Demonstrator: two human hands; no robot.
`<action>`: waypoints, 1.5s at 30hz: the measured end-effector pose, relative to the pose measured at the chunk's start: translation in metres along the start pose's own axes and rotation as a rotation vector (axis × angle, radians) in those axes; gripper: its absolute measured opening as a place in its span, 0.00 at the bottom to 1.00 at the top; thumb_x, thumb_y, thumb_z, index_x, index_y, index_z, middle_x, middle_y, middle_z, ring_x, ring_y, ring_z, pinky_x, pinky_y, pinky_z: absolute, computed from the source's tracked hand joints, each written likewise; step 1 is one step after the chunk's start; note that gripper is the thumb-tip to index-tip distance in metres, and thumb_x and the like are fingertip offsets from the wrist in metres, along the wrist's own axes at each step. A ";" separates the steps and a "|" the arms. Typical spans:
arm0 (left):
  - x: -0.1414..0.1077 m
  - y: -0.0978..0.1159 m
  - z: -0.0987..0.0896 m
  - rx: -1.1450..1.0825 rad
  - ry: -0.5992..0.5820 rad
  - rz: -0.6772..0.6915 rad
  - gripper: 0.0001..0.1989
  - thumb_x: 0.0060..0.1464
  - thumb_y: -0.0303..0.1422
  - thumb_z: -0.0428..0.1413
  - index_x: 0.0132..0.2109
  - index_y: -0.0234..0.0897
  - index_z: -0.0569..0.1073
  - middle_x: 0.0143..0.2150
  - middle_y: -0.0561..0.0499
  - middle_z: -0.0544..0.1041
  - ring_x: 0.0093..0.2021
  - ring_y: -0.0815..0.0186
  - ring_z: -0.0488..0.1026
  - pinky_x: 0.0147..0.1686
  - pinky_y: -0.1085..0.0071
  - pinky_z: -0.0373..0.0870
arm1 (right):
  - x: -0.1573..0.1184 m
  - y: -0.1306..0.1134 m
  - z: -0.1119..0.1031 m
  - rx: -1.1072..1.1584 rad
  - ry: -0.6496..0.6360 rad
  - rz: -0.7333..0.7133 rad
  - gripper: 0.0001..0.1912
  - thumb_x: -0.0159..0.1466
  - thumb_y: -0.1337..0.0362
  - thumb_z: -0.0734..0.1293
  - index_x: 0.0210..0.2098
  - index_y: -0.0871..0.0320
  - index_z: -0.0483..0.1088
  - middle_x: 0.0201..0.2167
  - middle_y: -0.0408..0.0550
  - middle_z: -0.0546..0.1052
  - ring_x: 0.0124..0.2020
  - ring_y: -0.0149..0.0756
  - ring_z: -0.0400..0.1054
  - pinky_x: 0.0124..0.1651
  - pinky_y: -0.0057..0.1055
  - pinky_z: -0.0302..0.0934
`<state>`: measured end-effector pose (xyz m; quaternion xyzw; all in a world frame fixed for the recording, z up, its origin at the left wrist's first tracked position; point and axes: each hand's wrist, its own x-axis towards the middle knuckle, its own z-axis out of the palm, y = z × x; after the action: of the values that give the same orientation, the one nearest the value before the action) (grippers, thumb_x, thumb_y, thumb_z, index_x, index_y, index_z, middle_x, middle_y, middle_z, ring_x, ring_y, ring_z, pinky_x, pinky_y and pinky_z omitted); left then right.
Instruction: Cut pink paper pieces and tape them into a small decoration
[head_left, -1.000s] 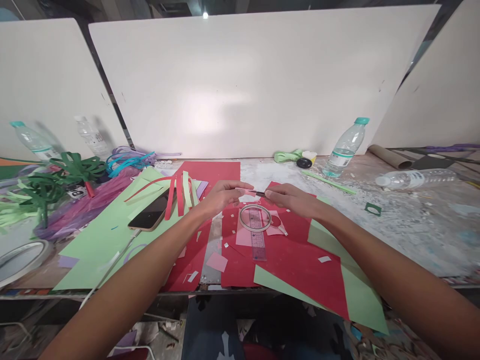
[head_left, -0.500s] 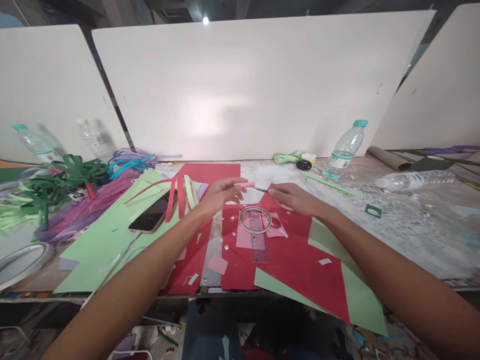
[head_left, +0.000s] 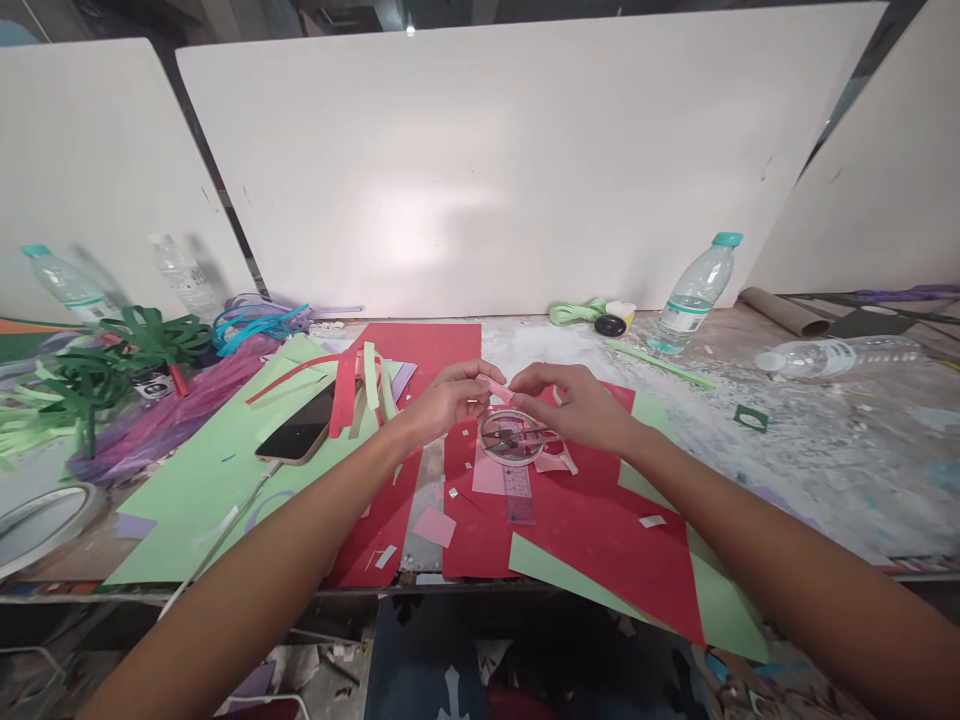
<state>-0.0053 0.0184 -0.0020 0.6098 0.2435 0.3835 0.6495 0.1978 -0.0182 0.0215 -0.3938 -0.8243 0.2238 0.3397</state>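
A small pink paper piece (head_left: 496,389) is pinched between my left hand (head_left: 448,400) and my right hand (head_left: 574,402), above the red paper (head_left: 585,520). Both hands have their fingers closed on it. Just below them lies a tape roll (head_left: 486,455), with scissors (head_left: 514,438) across its ring. A clear ruler (head_left: 519,497) sticks out from under the roll toward me. Pink paper scraps (head_left: 434,527) are scattered around on the red sheets.
On the left, a phone (head_left: 298,432) with a cable rests on green paper (head_left: 180,505). Red and green strips lie beside it. At the back right stands a tilted bottle (head_left: 691,300), near a lying bottle (head_left: 840,356). Green paper flowers (head_left: 161,340) are far left.
The scissors have left my right hand and now lie over the tape roll. My right hand has moved in and taken hold of the pink paper, which has tilted.
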 end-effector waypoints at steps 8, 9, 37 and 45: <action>-0.001 0.000 0.003 0.134 0.051 0.008 0.07 0.50 0.27 0.53 0.37 0.37 0.73 0.23 0.56 0.61 0.23 0.72 0.62 0.26 0.73 0.61 | -0.002 0.009 0.009 -0.367 0.172 -0.160 0.08 0.60 0.62 0.64 0.37 0.57 0.73 0.33 0.46 0.77 0.32 0.34 0.69 0.34 0.31 0.58; -0.001 -0.001 0.003 0.154 0.055 0.009 0.07 0.50 0.27 0.52 0.37 0.37 0.72 0.23 0.56 0.61 0.23 0.72 0.62 0.25 0.73 0.60 | -0.002 0.009 0.009 -0.409 0.177 -0.189 0.09 0.60 0.62 0.63 0.37 0.57 0.73 0.32 0.46 0.77 0.32 0.35 0.69 0.34 0.31 0.58; -0.008 0.005 0.017 -0.076 -0.060 -0.077 0.06 0.51 0.28 0.54 0.34 0.38 0.62 0.23 0.58 0.55 0.22 0.74 0.53 0.24 0.75 0.54 | 0.000 0.000 0.014 0.426 -0.081 0.183 0.11 0.60 0.56 0.65 0.34 0.57 0.68 0.27 0.43 0.70 0.25 0.29 0.62 0.26 0.27 0.56; -0.007 0.002 0.022 -0.056 -0.013 -0.012 0.06 0.51 0.27 0.53 0.34 0.38 0.61 0.22 0.58 0.56 0.22 0.73 0.55 0.25 0.75 0.57 | 0.000 0.002 0.019 0.278 -0.047 0.242 0.08 0.61 0.60 0.62 0.33 0.57 0.69 0.27 0.44 0.71 0.24 0.29 0.61 0.23 0.26 0.53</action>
<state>0.0072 -0.0003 0.0021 0.5926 0.2320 0.3824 0.6700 0.1844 -0.0188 0.0072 -0.4341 -0.7396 0.3843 0.3419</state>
